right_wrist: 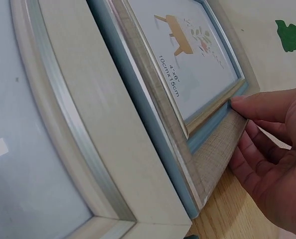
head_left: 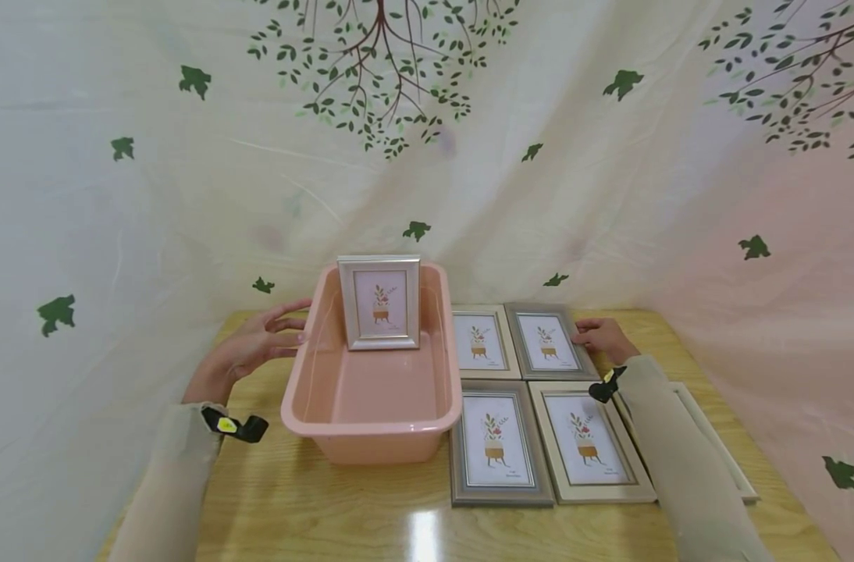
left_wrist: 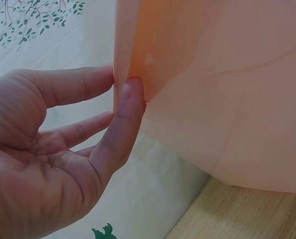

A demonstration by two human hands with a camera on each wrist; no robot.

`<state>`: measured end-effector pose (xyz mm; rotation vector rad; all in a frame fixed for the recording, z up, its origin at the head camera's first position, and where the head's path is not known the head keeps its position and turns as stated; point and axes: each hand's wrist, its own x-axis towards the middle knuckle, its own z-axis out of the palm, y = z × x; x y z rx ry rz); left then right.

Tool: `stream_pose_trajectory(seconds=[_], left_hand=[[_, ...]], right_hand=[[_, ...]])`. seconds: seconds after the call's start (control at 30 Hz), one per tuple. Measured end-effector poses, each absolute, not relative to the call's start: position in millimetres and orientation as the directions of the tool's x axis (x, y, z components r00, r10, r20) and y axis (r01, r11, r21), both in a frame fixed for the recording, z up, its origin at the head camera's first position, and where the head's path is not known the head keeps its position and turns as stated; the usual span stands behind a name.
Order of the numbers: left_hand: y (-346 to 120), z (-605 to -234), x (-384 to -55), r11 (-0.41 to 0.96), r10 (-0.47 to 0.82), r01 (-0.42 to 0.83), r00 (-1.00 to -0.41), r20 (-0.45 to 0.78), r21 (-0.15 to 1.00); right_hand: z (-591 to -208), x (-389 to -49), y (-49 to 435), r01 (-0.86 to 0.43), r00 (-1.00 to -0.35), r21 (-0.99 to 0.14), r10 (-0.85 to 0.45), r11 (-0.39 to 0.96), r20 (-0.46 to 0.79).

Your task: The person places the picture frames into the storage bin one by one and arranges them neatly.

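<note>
A pink plastic basin (head_left: 392, 390) stands left of the middle of the table. My left hand (head_left: 254, 343) pinches its left rim; in the left wrist view the rim (left_wrist: 122, 55) runs between thumb and fingers. Inside the basin a silver photo frame (head_left: 380, 303) leans upright against the far end, showing a plant print. On the right, my right hand (head_left: 605, 336) grips the right edge of a grey-brown photo frame (head_left: 548, 343) in the back row. Close up, the thumb presses on the front of that frame (right_wrist: 212, 144) and the fingers curl under its edge.
Around the grey-brown frame lie a cream frame (head_left: 479, 342) at its left, another grey frame (head_left: 497, 445) and a cream one (head_left: 588, 445) in front. A pale frame (head_left: 715, 437) is partly covered by my right sleeve. A leaf-patterned cloth (head_left: 469, 195) hangs behind the wooden table (head_left: 314, 507).
</note>
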<state>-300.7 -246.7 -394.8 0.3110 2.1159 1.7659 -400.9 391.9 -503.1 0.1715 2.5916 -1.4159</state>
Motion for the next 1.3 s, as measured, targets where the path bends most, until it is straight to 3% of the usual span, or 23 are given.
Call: stream_pose_trajectory(seconds=[0.47, 0.7, 0.9, 1.1, 1.3], left_hand=[[-248, -396, -300, 0.189, 0.397, -0.055, -0.909, -0.128, 0.98], [-249, -396, -301, 0.189, 0.397, -0.045, -0.91, -0.118, 0.981], [-247, -398, -302, 0.195, 0.392, -0.045, -0.912, -0.12, 0.98], [-249, -399, -303, 0.206, 0.389, -0.046, -0.913, -0.125, 0.977], [-249, -399, -303, 0.198, 0.388, -0.053, -0.913, -0.128, 0.979]], right_hand=[[-501, -405, 382, 0.261, -0.965, -0.802, 0.112, 0.537, -0.239], [-493, -404, 380, 0.239, -0.971, -0.82, 0.127, 0.52, -0.203], [-482, -402, 383, 0.208, -0.977, -0.855, 0.056, 0.475, -0.207], [-473, -409, 393, 0.223, -0.957, -0.845, -0.055, 0.487, -0.285], [-463, -417, 397, 0.256, -0.935, -0.819, -0.082, 0.513, -0.344]])
